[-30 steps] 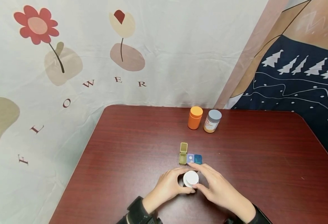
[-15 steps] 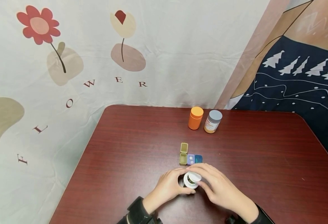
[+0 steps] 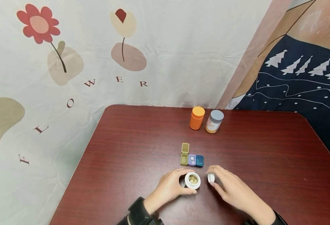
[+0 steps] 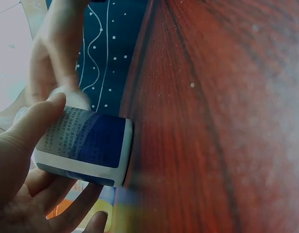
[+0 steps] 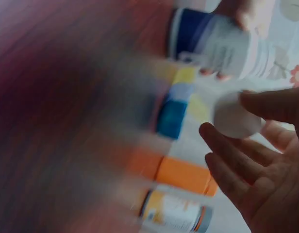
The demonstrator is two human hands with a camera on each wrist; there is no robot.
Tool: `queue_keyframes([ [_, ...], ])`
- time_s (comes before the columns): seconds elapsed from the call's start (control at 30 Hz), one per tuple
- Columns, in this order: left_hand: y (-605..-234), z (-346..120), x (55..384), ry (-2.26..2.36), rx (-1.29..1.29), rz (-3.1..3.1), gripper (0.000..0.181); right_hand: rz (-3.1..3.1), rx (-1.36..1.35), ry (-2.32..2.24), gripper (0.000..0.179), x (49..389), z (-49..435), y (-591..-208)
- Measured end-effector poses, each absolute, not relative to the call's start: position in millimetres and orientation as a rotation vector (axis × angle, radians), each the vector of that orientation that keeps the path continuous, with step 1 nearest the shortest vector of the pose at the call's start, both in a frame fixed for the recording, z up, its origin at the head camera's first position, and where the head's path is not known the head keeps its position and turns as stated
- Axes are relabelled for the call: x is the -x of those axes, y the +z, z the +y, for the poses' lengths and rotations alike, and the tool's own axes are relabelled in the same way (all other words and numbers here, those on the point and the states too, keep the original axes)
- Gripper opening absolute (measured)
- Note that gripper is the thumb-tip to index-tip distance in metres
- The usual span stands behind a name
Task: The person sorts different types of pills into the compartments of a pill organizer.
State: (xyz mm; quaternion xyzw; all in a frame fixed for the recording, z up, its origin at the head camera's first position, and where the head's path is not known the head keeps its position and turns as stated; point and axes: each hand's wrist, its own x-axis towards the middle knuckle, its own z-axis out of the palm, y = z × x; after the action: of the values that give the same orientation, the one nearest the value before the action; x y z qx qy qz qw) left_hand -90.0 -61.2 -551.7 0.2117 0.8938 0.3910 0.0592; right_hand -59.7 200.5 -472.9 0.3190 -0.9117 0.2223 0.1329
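Observation:
My left hand (image 3: pixel 171 183) grips a white pill bottle (image 4: pixel 86 145) with a blue and grey label, standing upright on the table. Its mouth is uncovered, and several pale greenish tablets (image 3: pixel 193 179) show inside. To the right of the bottle, my right hand (image 3: pixel 232 189) pinches the white cap (image 3: pixel 211 178) between thumb and fingers, apart from the bottle. Just beyond the hands lies a small pill box (image 3: pixel 192 160). Its yellow-green compartment (image 3: pixel 184 159) has the lid raised; the purple one holds something white, and the blue one (image 3: pixel 200 161) appears closed.
At the table's back edge stand an orange bottle (image 3: pixel 197 118) and a grey-capped bottle (image 3: pixel 214 121) with a white label, side by side. The dark red wooden table (image 3: pixel 131 140) meets a printed cloth (image 3: pixel 167 62) behind it.
My right hand has lifted the cap off the bottle and carried it to the right, baring the tablets. My left hand keeps its grip in the same place.

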Motion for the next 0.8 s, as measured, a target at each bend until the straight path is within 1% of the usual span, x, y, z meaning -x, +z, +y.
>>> queue_keyframes([
  [0.2, -550, -61, 90, 1.169, -0.612, 2.696, 0.068, -2.582, -0.922, 0.431, 0.055, 62, 230, -492],
  [0.37, -550, -62, 91, 1.16, -0.593, 2.683, 0.069, -2.588, -0.86, 0.364, 0.061, 60, 247, -499],
  [0.63, -548, -62, 90, 1.147, -0.592, 2.676, 0.068, -2.653, -0.817, 0.323, 0.069, 57, 255, -501],
  [0.8, -545, -62, 88, 1.171, -0.643, 2.695, 0.065, -2.725, -0.776, 0.282, 0.067, 56, 259, -499],
])
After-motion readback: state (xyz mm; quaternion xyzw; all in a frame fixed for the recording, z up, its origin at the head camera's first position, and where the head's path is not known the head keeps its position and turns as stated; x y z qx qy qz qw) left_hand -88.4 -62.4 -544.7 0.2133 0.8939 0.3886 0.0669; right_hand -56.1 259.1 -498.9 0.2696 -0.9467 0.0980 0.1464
